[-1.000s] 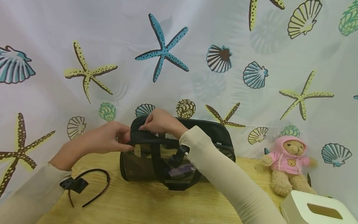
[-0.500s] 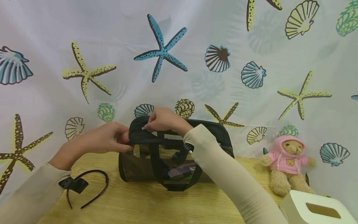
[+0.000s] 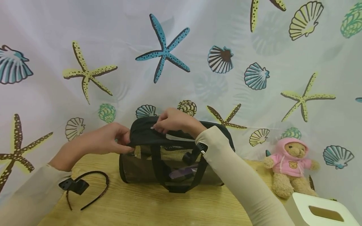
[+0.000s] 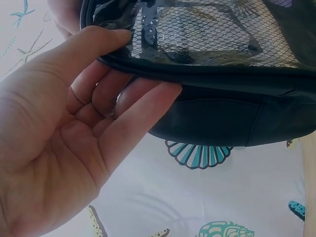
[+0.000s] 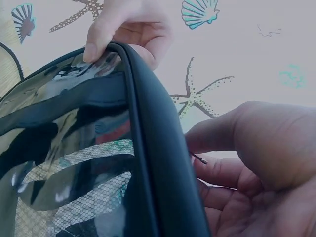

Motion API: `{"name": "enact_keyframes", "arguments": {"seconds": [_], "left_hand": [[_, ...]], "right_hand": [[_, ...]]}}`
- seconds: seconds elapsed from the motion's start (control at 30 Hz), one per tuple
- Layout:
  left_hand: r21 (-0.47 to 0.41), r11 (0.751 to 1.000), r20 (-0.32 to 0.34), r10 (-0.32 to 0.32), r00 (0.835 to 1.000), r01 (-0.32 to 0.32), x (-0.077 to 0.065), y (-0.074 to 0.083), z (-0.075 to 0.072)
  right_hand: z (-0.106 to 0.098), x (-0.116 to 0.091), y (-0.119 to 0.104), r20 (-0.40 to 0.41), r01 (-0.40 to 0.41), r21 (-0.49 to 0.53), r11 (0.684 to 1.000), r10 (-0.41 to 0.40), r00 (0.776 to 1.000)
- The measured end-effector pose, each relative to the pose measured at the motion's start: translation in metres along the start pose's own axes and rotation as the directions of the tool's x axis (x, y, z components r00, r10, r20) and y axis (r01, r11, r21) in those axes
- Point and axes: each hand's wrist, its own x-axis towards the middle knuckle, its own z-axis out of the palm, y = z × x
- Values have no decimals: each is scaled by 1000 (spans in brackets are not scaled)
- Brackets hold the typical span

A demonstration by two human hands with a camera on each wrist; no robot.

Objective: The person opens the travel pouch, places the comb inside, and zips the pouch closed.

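A black bag (image 3: 133, 169) with clear plastic and mesh panels stands on the wooden table, its handle strap (image 3: 178, 189) hanging over the front. Through the plastic shows a purple comb-like thing (image 3: 182, 172). My left hand (image 3: 104, 139) grips the bag's upper left corner; in the left wrist view its thumb lies on the clear panel and its fingers are beneath the dark edge (image 4: 212, 76). Over the top, my right hand (image 3: 178, 121) pinches a small zipper pull (image 3: 152, 128), seen as a thin tab (image 5: 201, 159) between thumb and fingers in the right wrist view.
A dark headband (image 3: 106, 188) lies on the table (image 3: 147, 210) at the left. At the right sits a teddy bear (image 3: 295, 166) in a pink hoodie, behind a white tissue box (image 3: 319, 208). A curtain (image 3: 127, 91) printed with shells and starfish hangs behind the bag.
My right hand has slid rightward along the bag's top with the zipper pull, and the opening behind it is closed over. The left hand keeps its hold on the corner.
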Motion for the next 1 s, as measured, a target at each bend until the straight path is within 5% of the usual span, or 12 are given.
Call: {"name": "enact_keyframes", "arguments": {"seconds": [1.0], "left_hand": [[12, 1000, 5, 24, 1000, -24, 1, -2, 0]], "right_hand": [[-28, -40, 45, -59, -31, 44, 999, 33, 998]]}}
